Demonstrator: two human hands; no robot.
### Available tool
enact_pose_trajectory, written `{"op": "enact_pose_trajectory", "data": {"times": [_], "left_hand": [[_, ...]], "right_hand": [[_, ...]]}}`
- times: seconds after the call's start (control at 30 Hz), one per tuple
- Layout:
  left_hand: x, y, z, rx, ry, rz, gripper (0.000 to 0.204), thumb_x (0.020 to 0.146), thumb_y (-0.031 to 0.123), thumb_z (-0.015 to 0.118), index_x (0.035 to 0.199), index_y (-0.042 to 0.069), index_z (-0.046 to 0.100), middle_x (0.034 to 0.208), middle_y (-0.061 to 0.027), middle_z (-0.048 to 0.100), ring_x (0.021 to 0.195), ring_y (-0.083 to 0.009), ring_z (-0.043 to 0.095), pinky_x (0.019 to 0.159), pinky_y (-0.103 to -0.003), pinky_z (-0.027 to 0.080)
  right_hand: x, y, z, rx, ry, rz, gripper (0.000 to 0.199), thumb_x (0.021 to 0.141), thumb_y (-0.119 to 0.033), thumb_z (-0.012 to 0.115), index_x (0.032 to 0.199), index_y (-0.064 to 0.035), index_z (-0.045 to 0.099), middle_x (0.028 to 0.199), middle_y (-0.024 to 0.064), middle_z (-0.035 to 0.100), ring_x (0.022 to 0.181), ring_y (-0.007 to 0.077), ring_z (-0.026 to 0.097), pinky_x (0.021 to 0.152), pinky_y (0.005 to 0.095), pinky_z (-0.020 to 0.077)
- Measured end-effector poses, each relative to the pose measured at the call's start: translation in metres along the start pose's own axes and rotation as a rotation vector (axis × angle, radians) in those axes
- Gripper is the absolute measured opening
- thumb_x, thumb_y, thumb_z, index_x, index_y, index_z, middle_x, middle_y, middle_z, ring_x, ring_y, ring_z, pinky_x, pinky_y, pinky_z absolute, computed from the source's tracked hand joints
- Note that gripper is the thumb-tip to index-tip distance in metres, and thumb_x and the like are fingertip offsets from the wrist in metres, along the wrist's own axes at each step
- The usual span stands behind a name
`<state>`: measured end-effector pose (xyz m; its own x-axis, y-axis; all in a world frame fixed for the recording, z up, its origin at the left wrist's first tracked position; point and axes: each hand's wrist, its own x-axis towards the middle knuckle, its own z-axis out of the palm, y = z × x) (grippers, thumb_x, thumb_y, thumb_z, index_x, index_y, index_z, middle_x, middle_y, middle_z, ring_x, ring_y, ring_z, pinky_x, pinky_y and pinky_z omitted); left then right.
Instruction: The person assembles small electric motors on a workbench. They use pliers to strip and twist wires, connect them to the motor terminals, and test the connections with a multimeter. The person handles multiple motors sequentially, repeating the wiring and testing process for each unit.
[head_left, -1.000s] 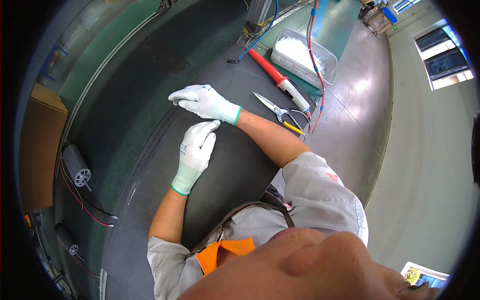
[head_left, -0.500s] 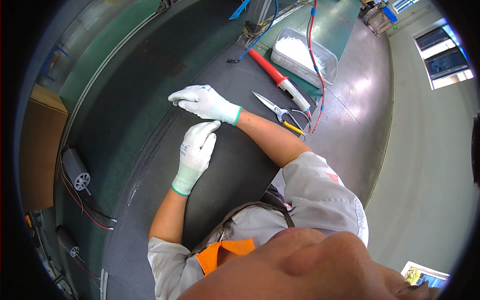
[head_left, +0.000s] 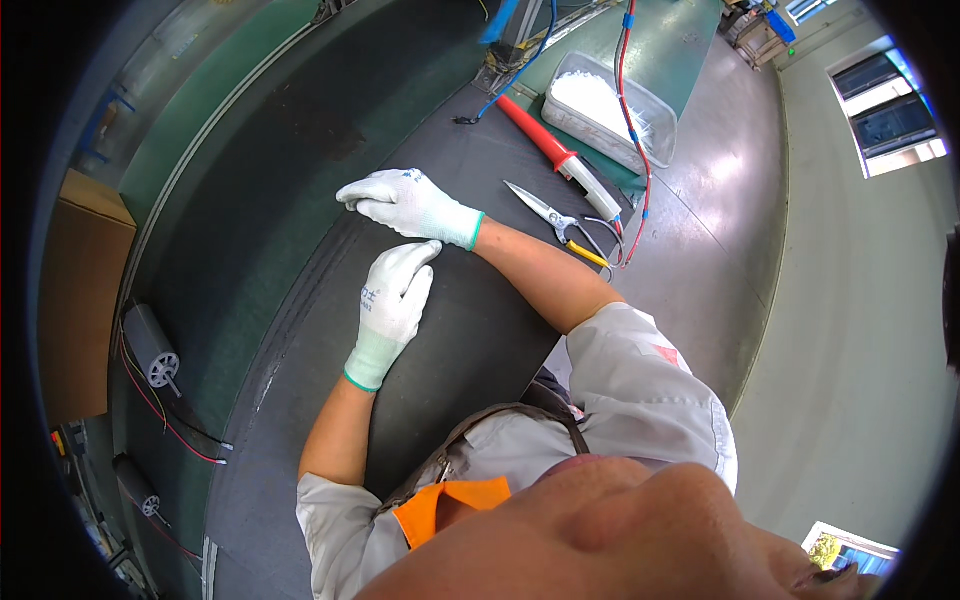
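Here, on the flat dark-grey bench (head_left: pixel 480 340), the white-gloved left hand (head_left: pixel 393 288) and white-gloved right hand (head_left: pixel 407 203) rest close together, fingers loosely half-curled and empty, silver-bladed scissors (head_left: pixel 538 206) lying near the right wrist.

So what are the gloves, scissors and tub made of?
Gloves: likely knitted fabric, going by the matte, snug look. Scissors: metal, probably steel, given the shine; the yellow grip could be plastic or rubber. Tub: probably plastic, being greyish and cloudy.
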<state>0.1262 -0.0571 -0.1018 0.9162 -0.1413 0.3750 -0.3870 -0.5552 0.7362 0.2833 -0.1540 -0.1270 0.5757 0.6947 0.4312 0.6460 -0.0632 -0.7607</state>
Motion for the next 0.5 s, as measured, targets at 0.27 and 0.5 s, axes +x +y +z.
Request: {"op": "enact_pose_trajectory", "data": {"times": [0.27,0.5], "left_hand": [[-0.0017,-0.0004,-0.0009,-0.014,0.007,0.022,0.029,0.098,0.006,0.059,0.124,0.002,0.069,0.122,-0.0143,0.069,0.116,-0.0313,0.064,0.102,-0.041,0.049],[-0.0046,-0.0069,-0.0008,0.049,0.017,0.109,0.028,0.098,0.005,0.059,0.124,0.001,0.069,0.122,-0.0143,0.070,0.116,-0.0311,0.064,0.101,-0.041,0.049]], "right_hand": [[0.0007,0.0012,0.0023,-0.057,0.010,-0.058,0.029,0.098,-0.019,0.059,0.122,-0.0100,0.072,0.105,0.0088,0.074,0.100,0.0272,0.071,0.091,0.0385,0.0558],[-0.0002,-0.0059,0.0026,-0.019,-0.012,0.004,0.030,0.098,-0.018,0.059,0.124,-0.0089,0.071,0.107,0.0086,0.074,0.102,0.0260,0.070,0.093,0.0378,0.0551]]}}
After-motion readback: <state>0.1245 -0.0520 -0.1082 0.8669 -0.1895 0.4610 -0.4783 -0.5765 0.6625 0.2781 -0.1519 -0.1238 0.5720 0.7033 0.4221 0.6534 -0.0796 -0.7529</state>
